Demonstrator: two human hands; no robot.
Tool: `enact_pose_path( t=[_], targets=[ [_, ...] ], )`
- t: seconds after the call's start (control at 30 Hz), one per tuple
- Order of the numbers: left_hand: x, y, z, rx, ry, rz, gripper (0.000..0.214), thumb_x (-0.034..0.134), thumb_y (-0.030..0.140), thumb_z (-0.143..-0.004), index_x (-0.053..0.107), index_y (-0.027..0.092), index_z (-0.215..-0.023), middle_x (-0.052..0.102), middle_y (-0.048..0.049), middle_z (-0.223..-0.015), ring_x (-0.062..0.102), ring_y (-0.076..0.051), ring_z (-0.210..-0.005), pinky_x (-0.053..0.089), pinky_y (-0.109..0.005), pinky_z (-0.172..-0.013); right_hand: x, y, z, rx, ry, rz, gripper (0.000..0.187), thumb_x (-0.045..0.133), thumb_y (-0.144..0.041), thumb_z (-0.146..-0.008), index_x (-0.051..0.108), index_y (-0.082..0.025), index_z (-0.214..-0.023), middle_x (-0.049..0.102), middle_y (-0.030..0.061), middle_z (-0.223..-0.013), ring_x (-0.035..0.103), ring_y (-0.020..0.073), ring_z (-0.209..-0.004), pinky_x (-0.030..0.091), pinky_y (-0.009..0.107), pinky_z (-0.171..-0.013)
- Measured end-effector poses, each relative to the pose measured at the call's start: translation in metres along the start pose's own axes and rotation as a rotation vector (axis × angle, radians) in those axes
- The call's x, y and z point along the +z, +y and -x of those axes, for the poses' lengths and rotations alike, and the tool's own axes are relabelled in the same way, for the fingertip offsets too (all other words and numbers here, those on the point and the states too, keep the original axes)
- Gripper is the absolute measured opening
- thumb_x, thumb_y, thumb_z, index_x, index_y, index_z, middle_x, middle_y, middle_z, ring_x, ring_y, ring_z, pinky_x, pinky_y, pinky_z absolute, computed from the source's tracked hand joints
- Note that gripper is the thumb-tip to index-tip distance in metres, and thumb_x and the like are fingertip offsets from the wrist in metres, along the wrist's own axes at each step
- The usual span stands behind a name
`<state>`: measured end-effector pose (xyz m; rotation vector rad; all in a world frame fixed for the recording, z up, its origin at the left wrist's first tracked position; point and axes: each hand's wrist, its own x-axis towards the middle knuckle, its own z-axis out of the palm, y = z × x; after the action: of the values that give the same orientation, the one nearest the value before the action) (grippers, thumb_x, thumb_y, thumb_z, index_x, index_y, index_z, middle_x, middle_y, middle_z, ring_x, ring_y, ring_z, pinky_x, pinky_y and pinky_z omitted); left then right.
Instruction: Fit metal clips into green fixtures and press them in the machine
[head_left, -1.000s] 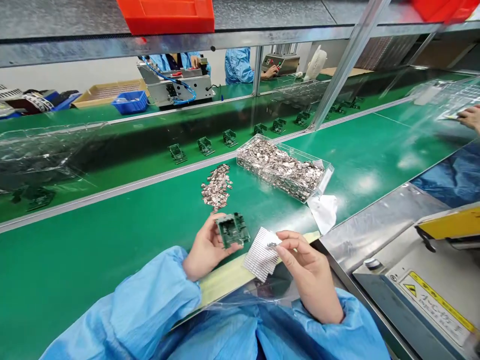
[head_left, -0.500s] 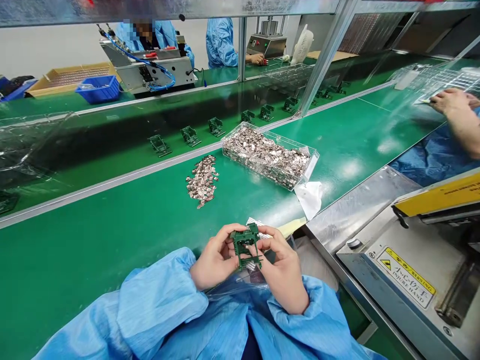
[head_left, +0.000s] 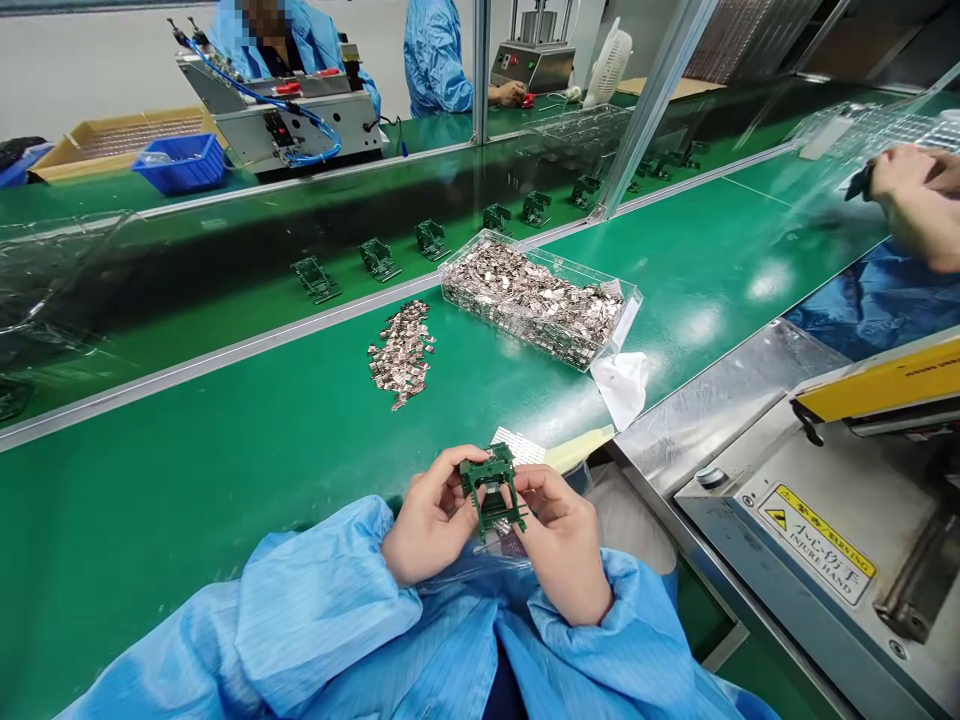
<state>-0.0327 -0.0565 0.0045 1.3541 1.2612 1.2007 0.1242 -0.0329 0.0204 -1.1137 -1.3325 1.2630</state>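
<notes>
A dark green plastic frame (head_left: 492,480) with an open middle is held up over my lap. My left hand (head_left: 435,518) grips its left side, thumb in front and fingers behind. On the frame's right edge, my right hand (head_left: 561,535) pinches with thumb and fingers; whether a small part sits between them I cannot make out. Beyond my hands, a loose pile of small metal pieces (head_left: 403,355) lies on the green work surface (head_left: 247,450). To its right stands a clear plastic box (head_left: 626,325) filled with many more such pieces.
Several green frames (head_left: 379,260) stand in a row behind the metal rail (head_left: 247,352). A white cloth (head_left: 621,388) lies at the table edge. On the right is a machine with a warning label (head_left: 817,545). A co-worker's hands (head_left: 911,190) are at far right.
The green frame has turned slightly in my hands, and my right fingers have shifted on its edge. At far right, the co-worker's hands now hold a dark part. The view has moved a little.
</notes>
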Motion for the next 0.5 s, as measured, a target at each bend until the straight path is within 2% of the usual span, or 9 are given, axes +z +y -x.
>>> enact_pose_path(
  t=[0.17,0.33,0.5],
  targets=[
    [0.002,0.005,0.002,-0.02,0.027,0.002,0.03,0.058,0.034,-0.091,0.055,0.02,-0.117,0.06,-0.002,-0.078,0.055,-0.013,-0.067,0.047,-0.021,-0.061,0.005,-0.001,0.0,0.044,0.032,-0.112,0.013,0.074,-0.028,-0.077,0.067,-0.018,-0.071,0.065,0.0033,-0.075,0.061,0.016,-0.068,0.051,0.024,-0.06],
    [0.003,0.011,0.002,0.023,0.053,-0.002,0.024,0.06,0.028,-0.089,0.056,0.02,-0.112,0.058,0.0003,-0.075,0.051,-0.011,-0.063,0.044,-0.018,-0.057,0.009,-0.003,0.001,0.084,0.068,-0.202,0.016,0.079,-0.026,-0.07,0.065,-0.018,-0.066,0.063,0.0016,-0.068,0.059,0.014,-0.063,0.05,0.022,-0.057],
    [0.006,0.014,0.003,0.006,0.037,0.01,0.024,0.06,0.022,-0.087,0.057,0.02,-0.111,0.058,-0.0001,-0.076,0.053,-0.011,-0.063,0.046,-0.018,-0.056,0.007,-0.002,0.004,0.117,0.102,-0.254,0.02,0.081,-0.024,-0.066,0.062,-0.019,-0.063,0.063,0.0005,-0.065,0.057,0.0133,-0.061,0.049,0.021,-0.056]
  ],
)
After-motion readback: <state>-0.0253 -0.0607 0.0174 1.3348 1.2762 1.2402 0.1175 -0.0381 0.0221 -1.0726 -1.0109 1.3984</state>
